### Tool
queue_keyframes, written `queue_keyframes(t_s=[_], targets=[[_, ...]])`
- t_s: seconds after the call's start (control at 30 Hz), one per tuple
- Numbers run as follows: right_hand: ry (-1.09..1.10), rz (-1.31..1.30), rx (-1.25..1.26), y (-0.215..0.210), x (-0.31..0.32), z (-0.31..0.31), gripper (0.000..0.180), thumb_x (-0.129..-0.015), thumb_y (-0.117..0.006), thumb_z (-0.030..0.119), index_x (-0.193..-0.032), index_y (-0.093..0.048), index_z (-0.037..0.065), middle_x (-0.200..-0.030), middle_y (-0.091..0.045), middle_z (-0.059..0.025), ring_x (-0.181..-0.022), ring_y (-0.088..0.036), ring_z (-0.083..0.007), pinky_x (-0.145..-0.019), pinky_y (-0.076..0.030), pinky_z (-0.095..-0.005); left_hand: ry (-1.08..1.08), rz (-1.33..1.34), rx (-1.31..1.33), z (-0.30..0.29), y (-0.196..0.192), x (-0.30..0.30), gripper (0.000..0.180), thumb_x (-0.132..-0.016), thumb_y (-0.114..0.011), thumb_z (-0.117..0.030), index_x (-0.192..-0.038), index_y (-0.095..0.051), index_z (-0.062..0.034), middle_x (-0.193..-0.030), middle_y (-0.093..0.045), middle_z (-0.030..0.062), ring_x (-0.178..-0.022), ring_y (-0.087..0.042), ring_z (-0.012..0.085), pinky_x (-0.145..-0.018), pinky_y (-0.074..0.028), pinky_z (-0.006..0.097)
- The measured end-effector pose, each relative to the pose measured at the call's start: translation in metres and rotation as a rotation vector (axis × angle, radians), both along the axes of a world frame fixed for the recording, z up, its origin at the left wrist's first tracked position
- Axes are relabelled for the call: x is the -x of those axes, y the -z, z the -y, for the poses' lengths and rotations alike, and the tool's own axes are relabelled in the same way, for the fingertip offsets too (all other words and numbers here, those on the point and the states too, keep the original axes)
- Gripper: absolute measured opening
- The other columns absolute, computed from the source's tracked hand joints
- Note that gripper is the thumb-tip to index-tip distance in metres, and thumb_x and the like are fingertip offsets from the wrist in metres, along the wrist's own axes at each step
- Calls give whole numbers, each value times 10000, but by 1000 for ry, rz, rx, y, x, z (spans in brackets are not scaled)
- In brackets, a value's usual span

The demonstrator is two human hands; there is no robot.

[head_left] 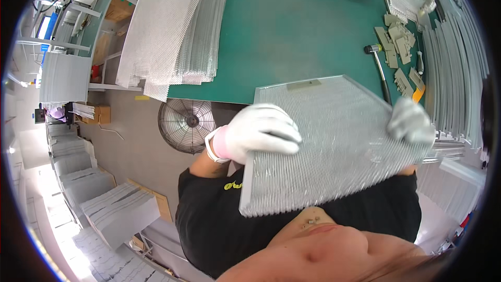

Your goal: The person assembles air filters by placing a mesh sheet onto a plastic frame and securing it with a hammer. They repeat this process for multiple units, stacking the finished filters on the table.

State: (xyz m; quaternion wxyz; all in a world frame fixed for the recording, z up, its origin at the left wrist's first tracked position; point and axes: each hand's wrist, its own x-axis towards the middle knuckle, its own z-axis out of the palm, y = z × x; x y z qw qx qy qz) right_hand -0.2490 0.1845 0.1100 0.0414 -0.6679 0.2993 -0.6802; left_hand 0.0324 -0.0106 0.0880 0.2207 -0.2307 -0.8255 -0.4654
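In the head view, the left hand (263, 133) is gripping a framed mesh panel (323, 141) by its left edge, before the table (297, 31). The right hand (412, 122), blurred, is touching the panel's right edge; whether its grip is closed, I cannot tell. Beyond the panel's right side, a mallet (380, 70) and beige plates (403, 49) are lying close; mesh sheets (162, 31) are lying beyond its left, a fan (186, 125) standing left.

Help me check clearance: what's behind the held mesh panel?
Beyond the mesh panel, the green tabletop shows at its upper edge, the black T-shirt at its lower edge; what's directly behind is covered.
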Motion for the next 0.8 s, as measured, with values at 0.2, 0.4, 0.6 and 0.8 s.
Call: queue_keyframes(t_s=[0.2,0.4,0.6,0.8], targets=[[-218,-66,6,36,-1,-40,251,-920,-516,290,-867,-477,49,-855,-616,-166,-631,-562,-240,-545,-439,-381,-485,529,397,7,72,-18,559,-797,-684,-167,-1332,-556,-70,-1389,-539,189,-1310,-501,378,-1112,-380,486],[-221,-83,-52,35,2,-54,249,-919,-520,278,-922,-496,30,-878,-627,-204,-746,-626,-306,-601,-482,-431,-655,477,424,27,96,-3,407,-781,-693,-169,-1172,-624,-82,-1131,-617,129,-1111,-577,341,-982,-442,454],[-69,-19,68,50,-13,-50,129,-846,-612,83,-840,-483,77,-841,-619,-100,-727,-645,-178,-562,-452,-299,-918,437,386,14,109,-16,273,-766,-687,-141,-1035,-669,-97,-992,-623,87,-981,-601,308,-864,-470,426],[-160,-64,63,49,-2,-49,154,-809,-626,82,-827,-473,73,-852,-620,-110,-708,-628,-181,-569,-446,-291,-964,444,456,4,109,-16,237,-777,-658,-117,-1010,-684,-89,-975,-632,73,-962,-610,296,-841,-476,416]])
